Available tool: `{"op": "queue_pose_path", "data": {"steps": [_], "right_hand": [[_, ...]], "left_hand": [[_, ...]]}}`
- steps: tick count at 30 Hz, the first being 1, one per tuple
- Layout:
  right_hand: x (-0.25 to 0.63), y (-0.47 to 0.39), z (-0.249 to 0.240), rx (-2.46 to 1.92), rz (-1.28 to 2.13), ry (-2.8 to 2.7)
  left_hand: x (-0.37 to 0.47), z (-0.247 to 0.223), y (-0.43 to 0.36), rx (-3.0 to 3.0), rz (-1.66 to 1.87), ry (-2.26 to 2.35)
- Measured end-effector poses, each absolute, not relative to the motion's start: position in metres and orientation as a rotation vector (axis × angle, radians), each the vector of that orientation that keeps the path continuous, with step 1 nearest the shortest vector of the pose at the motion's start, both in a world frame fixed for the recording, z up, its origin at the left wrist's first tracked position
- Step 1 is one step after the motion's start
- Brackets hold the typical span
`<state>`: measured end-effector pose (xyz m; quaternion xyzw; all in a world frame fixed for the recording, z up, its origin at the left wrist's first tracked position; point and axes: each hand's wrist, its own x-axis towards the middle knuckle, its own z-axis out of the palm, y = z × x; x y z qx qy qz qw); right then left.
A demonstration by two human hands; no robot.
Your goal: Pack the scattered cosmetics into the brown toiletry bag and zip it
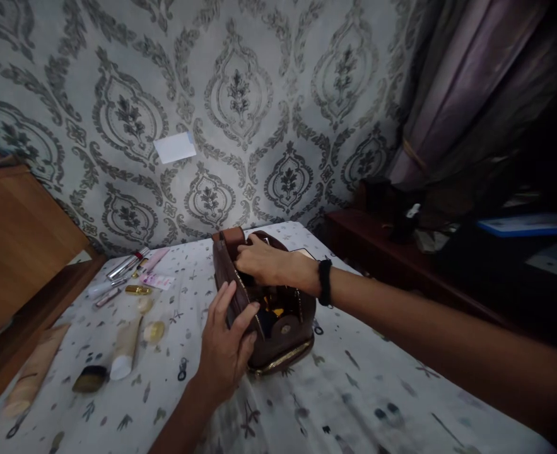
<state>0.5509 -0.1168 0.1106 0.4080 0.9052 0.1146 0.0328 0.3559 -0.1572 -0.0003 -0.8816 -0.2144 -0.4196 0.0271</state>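
A brown zippered bag [287, 343] stands open on the patterned cloth, its brass zip [287, 358] curving along the front flap. My left hand [226, 340] grips the bag's left side, fingers over the edge. Into the opening reaches my right hand [269, 260], with a black band [324, 282] around the wrist; its fingertips are hidden inside. Below that hand, small gold-coloured items [274, 306] show in the dark interior, too dim to name.
Cosmetics lie to the left: a cream tube [125, 350], a beige tube [35, 372], a black-handled brush [90, 378], a gold tube [137, 290] and a yellow-lidded jar [154, 331]. A wooden cabinet [23, 233] borders the left, a dark red ledge [358, 236] the right. Patterned wallpaper stands behind.
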Motion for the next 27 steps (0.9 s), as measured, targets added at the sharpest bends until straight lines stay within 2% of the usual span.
{"op": "queue_pose_path", "data": {"steps": [7,21,27], "right_hand": [[0.550,-0.108,0.100,1.249,0.247,2.716],[0.541,-0.112,0.094,1.357,0.304,2.555],[0.548,-0.115,0.112,1.284,0.275,2.687]], "left_hand": [[0.355,-0.001,-0.158,-2.736,-1.282,-0.672],[0.357,-0.001,-0.159,-2.731,-1.299,-0.697],[0.356,-0.003,-0.158,-2.719,-1.303,-0.705]]}}
